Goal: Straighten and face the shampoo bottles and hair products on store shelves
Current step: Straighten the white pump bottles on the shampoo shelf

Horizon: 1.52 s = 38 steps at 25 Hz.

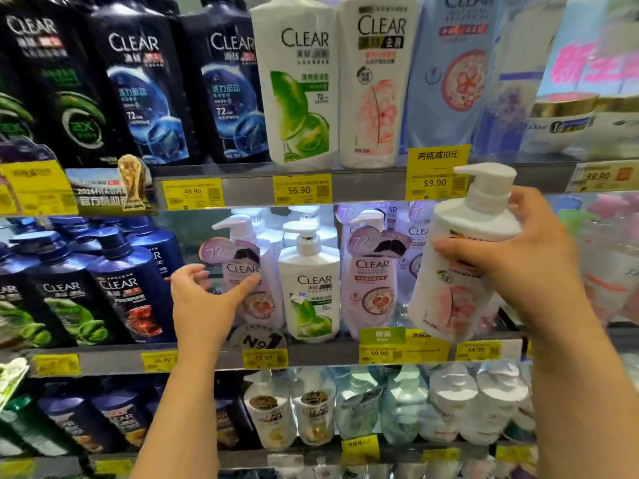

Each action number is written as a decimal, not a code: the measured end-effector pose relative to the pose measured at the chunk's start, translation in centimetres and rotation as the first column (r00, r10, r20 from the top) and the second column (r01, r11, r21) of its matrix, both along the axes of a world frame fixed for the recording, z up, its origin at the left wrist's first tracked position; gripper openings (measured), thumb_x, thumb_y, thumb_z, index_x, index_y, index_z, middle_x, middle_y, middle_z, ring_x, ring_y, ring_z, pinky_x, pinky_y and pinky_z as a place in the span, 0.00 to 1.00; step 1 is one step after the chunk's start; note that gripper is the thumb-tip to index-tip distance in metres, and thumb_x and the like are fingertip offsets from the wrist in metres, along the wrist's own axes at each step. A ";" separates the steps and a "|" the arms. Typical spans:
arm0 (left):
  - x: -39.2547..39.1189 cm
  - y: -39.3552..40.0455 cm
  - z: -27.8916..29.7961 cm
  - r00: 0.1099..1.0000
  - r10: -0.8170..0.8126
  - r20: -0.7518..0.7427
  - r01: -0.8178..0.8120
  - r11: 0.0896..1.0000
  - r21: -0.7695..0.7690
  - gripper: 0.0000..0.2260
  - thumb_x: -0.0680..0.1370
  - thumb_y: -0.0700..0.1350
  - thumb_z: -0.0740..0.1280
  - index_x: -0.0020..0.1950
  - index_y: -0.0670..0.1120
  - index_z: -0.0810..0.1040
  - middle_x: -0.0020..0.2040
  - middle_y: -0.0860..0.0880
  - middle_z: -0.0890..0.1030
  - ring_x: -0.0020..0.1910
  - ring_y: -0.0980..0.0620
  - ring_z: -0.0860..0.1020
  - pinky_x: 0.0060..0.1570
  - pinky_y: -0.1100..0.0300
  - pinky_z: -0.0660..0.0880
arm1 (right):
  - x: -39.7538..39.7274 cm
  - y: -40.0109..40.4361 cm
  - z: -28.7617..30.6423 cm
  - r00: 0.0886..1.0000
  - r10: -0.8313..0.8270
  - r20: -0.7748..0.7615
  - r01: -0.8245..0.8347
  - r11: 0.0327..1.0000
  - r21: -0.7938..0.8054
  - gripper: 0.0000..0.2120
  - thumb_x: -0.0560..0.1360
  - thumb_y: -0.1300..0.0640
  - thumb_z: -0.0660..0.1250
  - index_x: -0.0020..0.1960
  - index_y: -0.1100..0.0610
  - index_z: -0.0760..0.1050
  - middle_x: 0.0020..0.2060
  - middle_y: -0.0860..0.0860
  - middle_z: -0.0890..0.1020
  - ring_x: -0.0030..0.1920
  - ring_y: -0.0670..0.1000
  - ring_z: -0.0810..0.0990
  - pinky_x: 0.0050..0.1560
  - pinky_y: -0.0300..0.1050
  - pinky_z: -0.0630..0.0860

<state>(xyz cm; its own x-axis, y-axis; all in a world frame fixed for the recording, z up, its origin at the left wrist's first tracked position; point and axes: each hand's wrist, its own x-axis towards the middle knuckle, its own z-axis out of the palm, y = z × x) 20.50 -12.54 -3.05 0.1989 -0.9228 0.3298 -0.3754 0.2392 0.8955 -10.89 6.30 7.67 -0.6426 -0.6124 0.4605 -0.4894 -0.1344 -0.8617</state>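
Observation:
My right hand grips a white pump bottle with a pink flower label, held tilted in front of the middle shelf at the right. My left hand is open, fingers spread, its fingertips touching a lilac Clear pump bottle on the middle shelf. Beside that stand a white and green Clear pump bottle and another lilac Clear bottle, both facing forward.
Dark blue Clear bottles crowd the middle shelf's left side. The top shelf holds large dark and white Clear bottles. Yellow price tags line the shelf edges. The lower shelf has more pump bottles below it.

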 end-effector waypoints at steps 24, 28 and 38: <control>0.4 3.2 5.2 0.872 -0.478 -0.105 0.430 0.851 -0.301 0.31 0.54 0.62 0.81 0.51 0.71 0.70 0.49 0.70 0.79 0.46 0.69 0.79 0.35 0.75 0.74 | 8.9 2.0 -2.4 0.997 0.022 0.079 -0.029 0.995 0.092 0.34 0.49 0.42 0.82 0.53 0.36 0.75 0.48 0.33 0.83 0.45 0.43 0.84 0.47 0.56 0.83; -1.3 5.9 7.0 0.819 -0.560 -0.128 0.502 0.806 -0.315 0.31 0.54 0.58 0.83 0.52 0.67 0.73 0.48 0.64 0.83 0.44 0.65 0.82 0.35 0.70 0.78 | 7.9 2.8 -1.8 0.996 0.034 0.082 -0.041 0.996 0.080 0.33 0.49 0.41 0.81 0.52 0.33 0.74 0.47 0.30 0.81 0.43 0.39 0.83 0.45 0.53 0.83; -11.7 11.5 5.9 0.794 -0.589 0.151 0.607 0.779 -0.155 0.33 0.50 0.70 0.78 0.50 0.71 0.69 0.47 0.72 0.79 0.40 0.65 0.80 0.36 0.54 0.81 | 1.0 7.2 -0.9 0.986 0.038 0.160 -0.048 0.997 0.060 0.34 0.48 0.43 0.83 0.52 0.34 0.76 0.47 0.36 0.84 0.46 0.43 0.85 0.49 0.55 0.84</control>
